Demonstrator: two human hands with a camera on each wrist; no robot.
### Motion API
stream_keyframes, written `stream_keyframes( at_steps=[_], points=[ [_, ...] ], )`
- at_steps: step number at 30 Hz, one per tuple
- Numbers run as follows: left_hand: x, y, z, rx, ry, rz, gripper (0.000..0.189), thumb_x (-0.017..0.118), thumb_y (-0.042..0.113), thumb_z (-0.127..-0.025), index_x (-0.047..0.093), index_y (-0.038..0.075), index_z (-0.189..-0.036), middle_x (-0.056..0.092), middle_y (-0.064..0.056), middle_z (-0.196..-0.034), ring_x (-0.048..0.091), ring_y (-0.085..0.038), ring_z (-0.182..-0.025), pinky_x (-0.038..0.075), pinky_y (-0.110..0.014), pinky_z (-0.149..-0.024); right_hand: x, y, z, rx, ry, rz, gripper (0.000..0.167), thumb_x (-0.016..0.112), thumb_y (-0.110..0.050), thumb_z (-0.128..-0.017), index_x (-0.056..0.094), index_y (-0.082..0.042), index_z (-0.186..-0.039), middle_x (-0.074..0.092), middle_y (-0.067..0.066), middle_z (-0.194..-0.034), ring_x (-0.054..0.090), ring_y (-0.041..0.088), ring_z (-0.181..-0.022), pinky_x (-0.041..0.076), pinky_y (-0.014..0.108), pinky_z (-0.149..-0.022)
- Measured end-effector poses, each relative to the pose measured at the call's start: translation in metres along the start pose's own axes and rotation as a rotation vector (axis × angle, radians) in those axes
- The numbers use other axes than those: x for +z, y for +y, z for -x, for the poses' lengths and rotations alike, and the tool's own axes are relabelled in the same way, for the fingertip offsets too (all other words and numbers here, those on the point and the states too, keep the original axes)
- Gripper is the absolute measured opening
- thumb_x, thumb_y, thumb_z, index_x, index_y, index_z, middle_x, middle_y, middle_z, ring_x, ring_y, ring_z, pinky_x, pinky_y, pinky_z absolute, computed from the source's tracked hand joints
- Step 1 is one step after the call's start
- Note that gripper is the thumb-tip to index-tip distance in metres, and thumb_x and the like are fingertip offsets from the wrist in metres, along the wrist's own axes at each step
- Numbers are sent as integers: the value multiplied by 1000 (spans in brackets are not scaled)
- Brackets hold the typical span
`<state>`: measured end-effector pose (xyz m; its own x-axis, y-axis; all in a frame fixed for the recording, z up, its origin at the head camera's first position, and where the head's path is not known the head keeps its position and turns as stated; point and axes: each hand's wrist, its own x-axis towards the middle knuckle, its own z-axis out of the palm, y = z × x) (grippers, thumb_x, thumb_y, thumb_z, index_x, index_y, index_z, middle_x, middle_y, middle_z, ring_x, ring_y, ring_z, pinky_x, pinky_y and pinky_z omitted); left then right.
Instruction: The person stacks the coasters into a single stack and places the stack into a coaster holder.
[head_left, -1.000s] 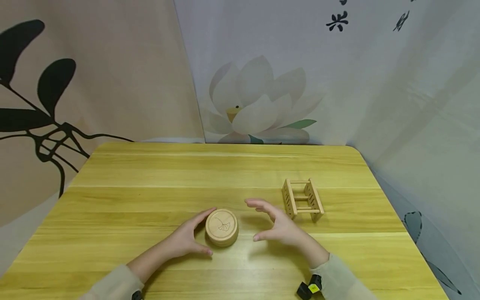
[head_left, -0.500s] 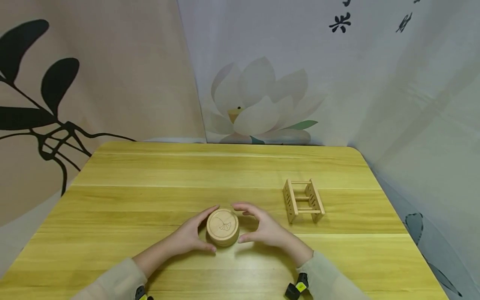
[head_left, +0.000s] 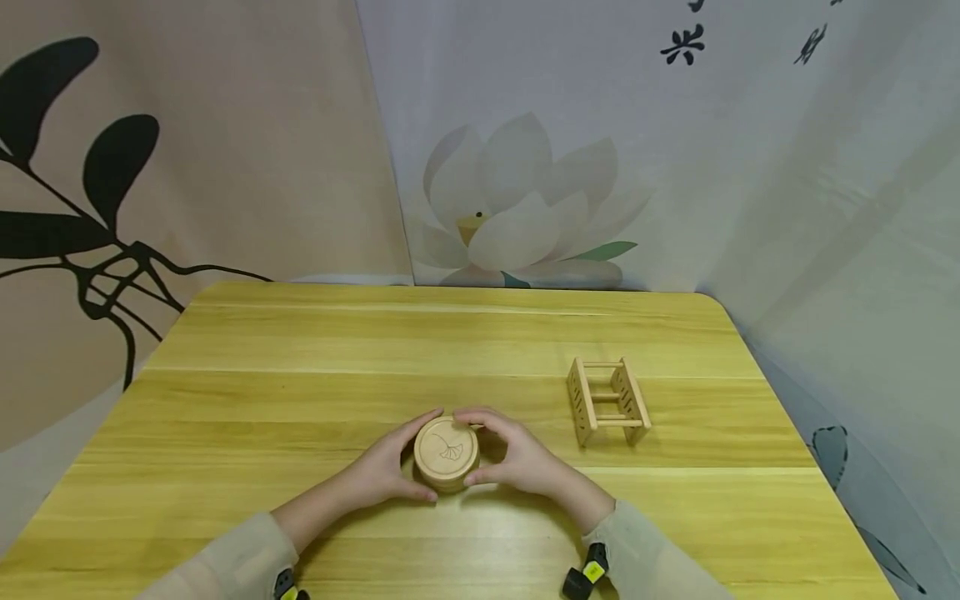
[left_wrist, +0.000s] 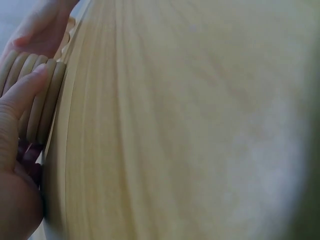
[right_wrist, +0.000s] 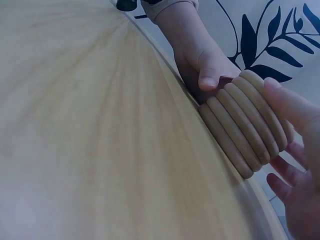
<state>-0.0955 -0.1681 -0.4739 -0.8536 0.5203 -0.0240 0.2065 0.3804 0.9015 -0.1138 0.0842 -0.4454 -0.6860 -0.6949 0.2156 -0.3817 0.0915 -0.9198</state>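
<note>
One stack of six round, pale wooden coasters (head_left: 446, 457), the topmost engraved with a ginkgo leaf (head_left: 452, 452), midway between the tabletop (head_left: 315, 375)'s side edges. Left hand (head_left: 378, 471) and right hand (head_left: 525, 458) both grip it. One slotted rack (head_left: 628, 396), nearer the right edge.

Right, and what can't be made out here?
Underside of the wooden stack: every view, hidden against the table.
Left hand: left wrist view, cut off by the left edge.
Left wrist device: head view, cut off by the bottom edge.
Right wrist device: head view, any print on its yellow patch too small to read.
</note>
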Motion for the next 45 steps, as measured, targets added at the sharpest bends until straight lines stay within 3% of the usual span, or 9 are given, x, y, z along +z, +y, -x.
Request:
stream_keyframes(
  at_steps=[6, 25, 36, 45],
  points=[
    [2, 1, -1, 0, 11, -12, 113, 92, 29, -59, 28, 18, -152, 35, -8, -149, 29, -30, -136, 19, -56, -109, 0, -12, 0, 9, 0, 24, 71, 82, -2, -71, 48, 5, -133, 45, 21, -138, 44, 26, -126, 35, 53, -102],
    [4, 3, -2, -15, 34, 7, 110, 93, 23, -58, 31, 20, -150, 40, -5, -146, 33, -28, -134, 20, -55, -109, 2, -10, 1, 54, 5, 9, 68, 81, -2, -72, 51, 0, -133, 45, 15, -141, 40, 24, -130, 30, 44, -108],
    [4, 4, -2, -17, 38, 23, 109, 92, 18, -59, 32, 19, -150, 40, -5, -146, 34, -27, -134, 20, -54, -110, 4, -1, 2, 33, 0, -55, 69, 80, 1, -71, 49, 1, -134, 43, 15, -141, 43, 28, -128, 36, 44, -104],
    [2, 1, -3, 25, 35, -17, 109, 92, 15, -59, 32, 15, -150, 41, -10, -145, 35, -32, -133, 22, -56, -108, 4, -6, 1, 37, 25, -4, 68, 81, 2, -70, 52, 2, -131, 45, 17, -140, 47, 26, -124, 40, 39, -101]
  ],
)
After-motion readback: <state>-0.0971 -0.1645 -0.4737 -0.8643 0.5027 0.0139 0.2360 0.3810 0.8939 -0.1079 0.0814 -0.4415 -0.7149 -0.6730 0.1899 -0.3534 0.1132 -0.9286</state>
